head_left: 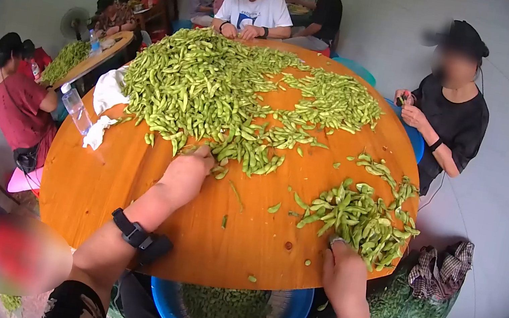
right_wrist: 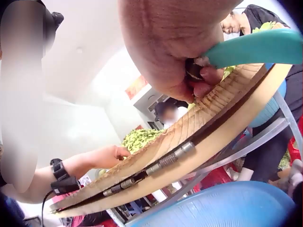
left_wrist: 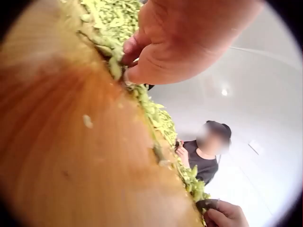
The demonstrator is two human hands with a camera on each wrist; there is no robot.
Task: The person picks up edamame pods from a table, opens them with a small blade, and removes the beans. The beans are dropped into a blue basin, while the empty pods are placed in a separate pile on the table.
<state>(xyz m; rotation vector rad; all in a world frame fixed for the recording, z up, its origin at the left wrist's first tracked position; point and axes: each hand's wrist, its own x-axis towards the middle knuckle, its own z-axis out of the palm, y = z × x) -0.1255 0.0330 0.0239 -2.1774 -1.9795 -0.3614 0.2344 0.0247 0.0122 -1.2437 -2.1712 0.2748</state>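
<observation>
My left hand (head_left: 193,165) reaches to the near edge of a large heap of green soybean pods (head_left: 197,81). Its thumb and forefinger curl together on a pod at the wood, seen close in the left wrist view. At the table's right edge my right hand (head_left: 344,277) rests beside a smaller pile of soybean pods (head_left: 366,219). Its fingers are bent around a small dark piece (right_wrist: 192,70) near the thumb. A teal curved strip (right_wrist: 255,49) runs from those fingers to the frame's edge; I cannot tell what it is.
The round wooden table (head_left: 240,238) has a blue basin (head_left: 302,310) of shelled beans below its near edge. A plastic bottle (head_left: 76,108) and white cloth (head_left: 111,93) lie at left. A filled green mesh bag (head_left: 410,316) stands at right. Several people sit around.
</observation>
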